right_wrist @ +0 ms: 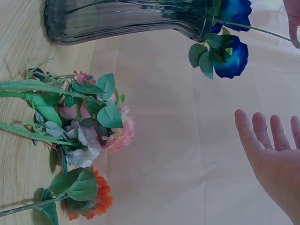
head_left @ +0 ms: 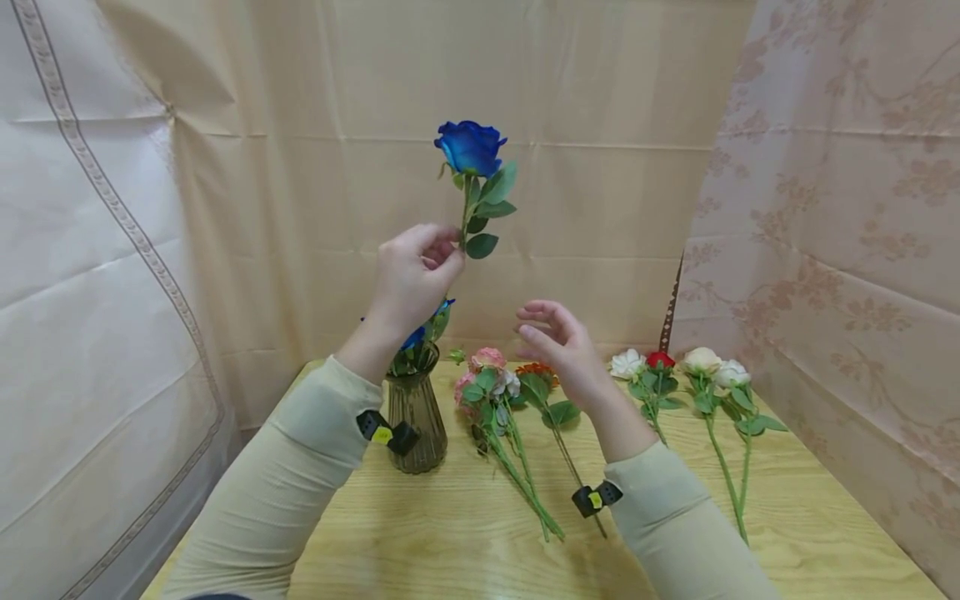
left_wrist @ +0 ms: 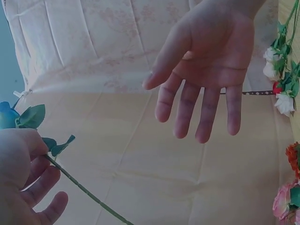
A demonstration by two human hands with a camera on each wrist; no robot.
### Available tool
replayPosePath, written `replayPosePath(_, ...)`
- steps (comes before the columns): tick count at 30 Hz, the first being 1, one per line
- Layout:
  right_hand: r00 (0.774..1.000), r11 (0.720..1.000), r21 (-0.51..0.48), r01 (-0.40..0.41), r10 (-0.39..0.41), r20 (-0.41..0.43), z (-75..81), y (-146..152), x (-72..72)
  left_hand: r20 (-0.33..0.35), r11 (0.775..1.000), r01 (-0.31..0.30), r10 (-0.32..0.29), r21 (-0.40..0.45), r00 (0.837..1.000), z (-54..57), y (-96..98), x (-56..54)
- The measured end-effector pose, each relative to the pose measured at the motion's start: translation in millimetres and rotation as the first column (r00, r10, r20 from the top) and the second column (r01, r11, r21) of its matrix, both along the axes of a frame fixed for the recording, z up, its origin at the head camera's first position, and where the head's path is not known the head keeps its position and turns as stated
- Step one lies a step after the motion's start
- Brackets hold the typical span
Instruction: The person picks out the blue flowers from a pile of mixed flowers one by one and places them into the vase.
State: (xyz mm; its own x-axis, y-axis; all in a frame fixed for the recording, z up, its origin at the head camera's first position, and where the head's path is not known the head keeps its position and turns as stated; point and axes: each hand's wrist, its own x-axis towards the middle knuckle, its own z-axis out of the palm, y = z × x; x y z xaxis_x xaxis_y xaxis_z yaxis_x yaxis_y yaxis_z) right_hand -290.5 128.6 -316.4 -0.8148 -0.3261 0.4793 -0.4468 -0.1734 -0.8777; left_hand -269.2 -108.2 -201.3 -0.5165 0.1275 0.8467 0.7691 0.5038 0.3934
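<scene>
High above the table, my left hand [head_left: 416, 271] pinches the stem of a blue rose [head_left: 471, 150] between thumb and fingers. The bloom is up and green leaves hang below it. Its stem [left_wrist: 89, 192] runs down from the fingers; in the right wrist view it reaches the vase mouth, but I cannot tell whether its end is inside. A ribbed, dark glass vase [head_left: 417, 421] stands below that hand with other blue roses [right_wrist: 232, 56] in it. To the right, my right hand [head_left: 562, 350] hovers with fingers extended, holding nothing.
Pink and white flowers [head_left: 489, 360] lie on the wooden table [head_left: 420, 533] right of the vase, beside an orange flower [right_wrist: 101, 194]. Farther right lie a red rose [head_left: 660, 361], a cream flower [head_left: 701, 360] and white flowers [head_left: 628, 363]. Cloth curtains [head_left: 600, 208] surround the table.
</scene>
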Motion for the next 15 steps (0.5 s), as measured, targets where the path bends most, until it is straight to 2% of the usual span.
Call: replayPosePath(15, 1.0, 1.0, 0.004, 0.001, -0.001, 0.002, -6.8, -2, 1.0, -0.016, 0.99, -0.042, 0.041, -0.133, 0.999, -27.0, -6.0, 1.7)
